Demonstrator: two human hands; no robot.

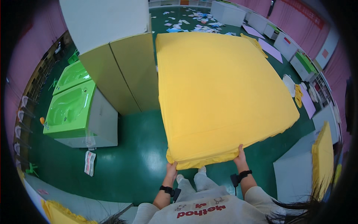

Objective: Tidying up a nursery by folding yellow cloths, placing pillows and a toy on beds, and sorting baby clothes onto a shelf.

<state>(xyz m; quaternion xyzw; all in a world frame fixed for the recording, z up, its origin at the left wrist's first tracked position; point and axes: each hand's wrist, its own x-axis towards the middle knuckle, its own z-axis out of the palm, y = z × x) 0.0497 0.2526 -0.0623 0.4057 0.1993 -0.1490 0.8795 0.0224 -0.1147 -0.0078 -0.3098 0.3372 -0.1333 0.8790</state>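
A large yellow fitted sheet (223, 89) is stretched smooth over a broad, flat, four-cornered thing in front of me; what lies beneath the cloth is hidden. Its gathered, ruffled edge hangs along the near side. At the near left corner, my left hand (172, 171) is closed on the sheet's edge. My right hand (241, 156) grips the same near edge farther right, with some of its fingers hidden by the cloth. Each wrist wears a black strap with a small device.
A tall cabinet (119, 74) stands close along the left of the yellow sheet. Green sinks (71, 106) on a white base are farther left, with a paper packet (89, 163) on the green floor. Low grey units (294, 164) stand at right. Scattered cloths (201, 23) lie at the back.
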